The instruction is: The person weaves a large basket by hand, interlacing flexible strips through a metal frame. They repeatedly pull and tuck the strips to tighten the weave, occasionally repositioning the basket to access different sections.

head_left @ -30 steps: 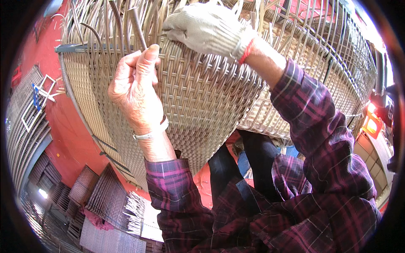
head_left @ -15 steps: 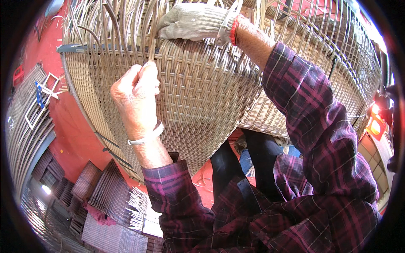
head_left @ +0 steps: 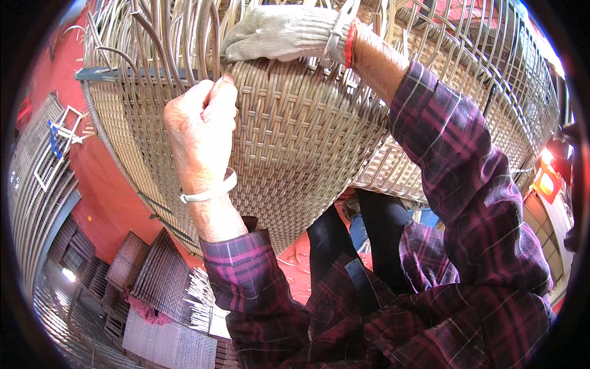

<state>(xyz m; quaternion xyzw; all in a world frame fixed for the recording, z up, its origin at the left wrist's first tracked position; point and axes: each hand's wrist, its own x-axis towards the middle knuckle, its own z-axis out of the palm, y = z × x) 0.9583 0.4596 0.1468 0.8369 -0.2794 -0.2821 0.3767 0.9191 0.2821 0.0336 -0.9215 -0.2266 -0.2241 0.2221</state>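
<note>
A large piece of tan woven wicker (head_left: 295,129) fills the space in front of me, its close weave curving down toward my legs. Along its top edge, many loose wicker strands (head_left: 163,40) stand up past a dark flat bar (head_left: 101,74). My left hand (head_left: 201,132), bare with a white wristband, is closed just below this edge, pinching a strand whose end the fingers mostly hide. My right hand (head_left: 283,34), in a whitish knit glove with a band at the wrist, lies over the edge; its curled fingertips press on the strands, and what they grip is hidden.
Stacked woven panels (head_left: 157,277) stand at the lower left beside a bundle of pale strips (head_left: 203,301). Slatted frames (head_left: 43,160) line the far left on the red floor (head_left: 101,203). An open-weave section with upright strands (head_left: 491,74) extends to the right.
My left hand has moved up slightly to the woven edge, and the strand length above it no longer shows. My right hand has shifted a little downward; the wicker sits slightly differently in view.
</note>
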